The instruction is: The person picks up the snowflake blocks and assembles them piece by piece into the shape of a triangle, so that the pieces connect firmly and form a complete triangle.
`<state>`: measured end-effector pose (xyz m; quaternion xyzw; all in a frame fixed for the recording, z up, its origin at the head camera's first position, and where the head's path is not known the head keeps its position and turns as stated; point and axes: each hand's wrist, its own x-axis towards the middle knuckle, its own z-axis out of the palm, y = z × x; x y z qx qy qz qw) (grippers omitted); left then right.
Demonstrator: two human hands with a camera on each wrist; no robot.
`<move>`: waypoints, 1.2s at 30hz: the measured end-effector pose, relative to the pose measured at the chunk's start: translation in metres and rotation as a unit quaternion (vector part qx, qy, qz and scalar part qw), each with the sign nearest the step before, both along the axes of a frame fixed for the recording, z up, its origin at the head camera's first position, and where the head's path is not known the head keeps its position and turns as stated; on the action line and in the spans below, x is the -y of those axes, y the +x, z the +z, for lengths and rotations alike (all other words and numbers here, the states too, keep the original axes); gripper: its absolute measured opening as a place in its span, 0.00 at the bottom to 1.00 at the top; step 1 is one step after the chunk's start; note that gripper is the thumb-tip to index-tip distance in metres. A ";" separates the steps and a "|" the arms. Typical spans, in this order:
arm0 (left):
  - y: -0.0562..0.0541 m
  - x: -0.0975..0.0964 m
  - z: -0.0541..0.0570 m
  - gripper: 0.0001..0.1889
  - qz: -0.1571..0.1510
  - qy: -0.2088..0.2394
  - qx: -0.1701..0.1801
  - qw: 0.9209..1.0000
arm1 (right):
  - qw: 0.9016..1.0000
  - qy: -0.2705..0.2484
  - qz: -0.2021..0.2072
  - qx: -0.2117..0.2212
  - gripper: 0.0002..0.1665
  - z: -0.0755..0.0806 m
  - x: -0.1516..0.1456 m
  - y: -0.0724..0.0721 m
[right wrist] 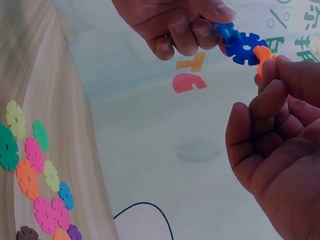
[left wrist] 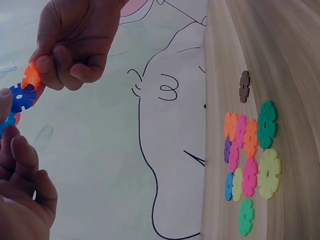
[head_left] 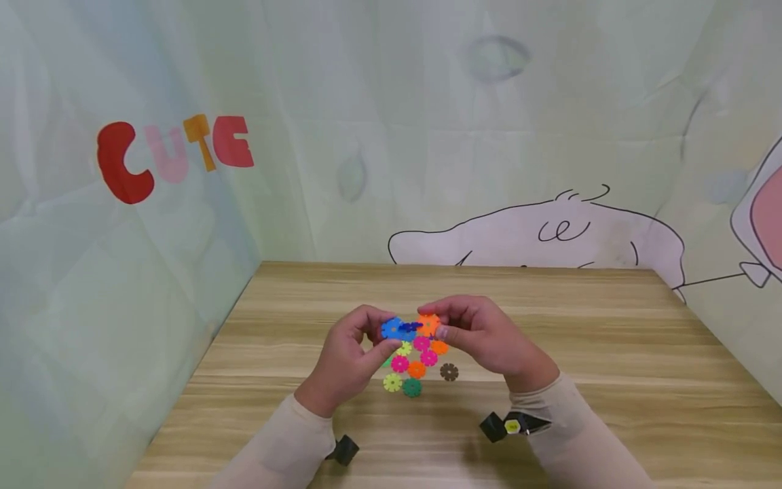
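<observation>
Both hands hold a short chain of flower-shaped notched plastic discs above the table. My left hand (head_left: 345, 360) pinches a light blue disc (head_left: 388, 331) between thumb and fingers. The right hand (head_left: 491, 339) pinches an orange disc (head_left: 432, 320) at the other end. Between them a dark blue disc (right wrist: 236, 48) links the two, its notches slotted into theirs at an angle. In the left wrist view a bit of red edge shows behind the chain. The fingertips partly hide the light blue and orange discs.
Several loose discs lie flat on the wooden table (head_left: 293, 292) below the hands, among them a brown disc (head_left: 449, 372), a dark green disc (left wrist: 267, 135) and a pale yellow disc (left wrist: 270, 165). Fabric walls with printed letters and a cartoon stand behind and to the left.
</observation>
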<state>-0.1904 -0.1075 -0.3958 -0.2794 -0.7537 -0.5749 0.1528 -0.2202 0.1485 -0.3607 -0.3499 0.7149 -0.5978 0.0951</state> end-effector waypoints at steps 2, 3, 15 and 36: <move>0.001 0.000 0.000 0.15 0.000 0.002 -0.001 1.000 | 1.000 -0.002 0.000 0.001 0.18 0.000 0.001 0.001; 0.001 0.001 0.001 0.15 0.000 0.004 -0.002 1.000 | 1.000 -0.005 0.000 0.003 0.18 0.000 0.002 0.001; 0.000 -0.002 -0.003 0.16 -0.013 0.026 0.009 1.000 | 0.998 -0.027 0.005 0.050 0.20 -0.008 0.009 0.002; 0.005 -0.012 0.002 0.17 0.025 -0.013 0.063 0.998 | 0.999 0.037 -0.029 -0.003 0.27 -0.010 0.003 -0.014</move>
